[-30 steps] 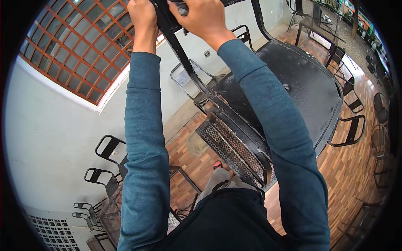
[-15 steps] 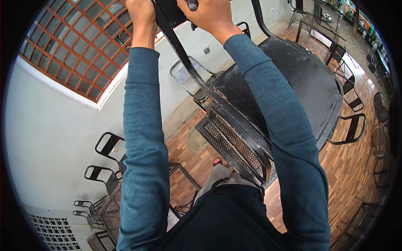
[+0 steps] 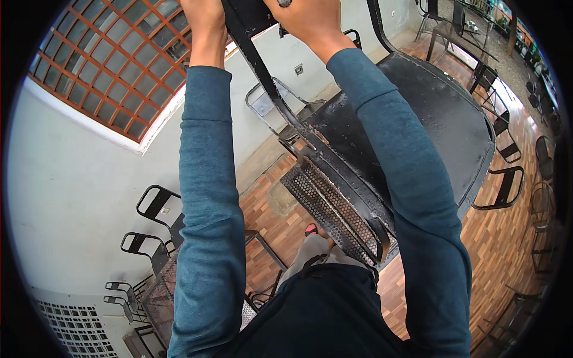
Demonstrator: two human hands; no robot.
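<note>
Both my arms, in blue sleeves, reach up to the top edge of the view. My left hand (image 3: 203, 15) and my right hand (image 3: 307, 21) grip the back rail of a black metal chair (image 3: 334, 203) held up in front of me. Its perforated seat hangs tilted below my hands, above my legs. The chair overlaps a large round black metal table (image 3: 441, 113) on the right. The fingertips are cut off by the picture's edge.
A white wall with a red-framed grid window (image 3: 107, 53) rises on the left. Several black metal chairs (image 3: 155, 209) stand along it at lower left. Another chair (image 3: 268, 107) sits by the wall behind the table. More chairs (image 3: 507, 179) ring the table on the brick-pattern floor.
My hands have risen a little further toward the top edge with the chair; the view has shifted slightly. My grip is unchanged.
</note>
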